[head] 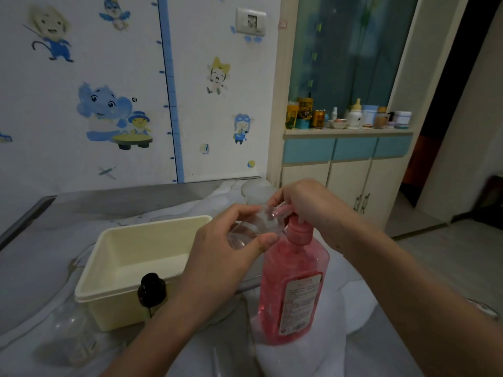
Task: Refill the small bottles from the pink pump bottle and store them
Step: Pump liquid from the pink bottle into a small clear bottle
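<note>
The pink pump bottle [292, 289] stands upright on the counter [49, 257]. The right hand [307, 205] presses its pump head. The left hand [226, 248] grasps a clear small bottle [254, 227] at the nozzle. A cream bin [130, 257] sits left of the pump bottle, a dark-capped bottle [151, 291] before it.

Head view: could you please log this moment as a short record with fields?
left hand: holds clear small bottle tilted at the pump spout
right hand: on the pump head of the pink pump bottle
cream bin: open, nothing visible inside
dark-capped bottle: upright, in front of the bin
table: under a clear cover
</note>
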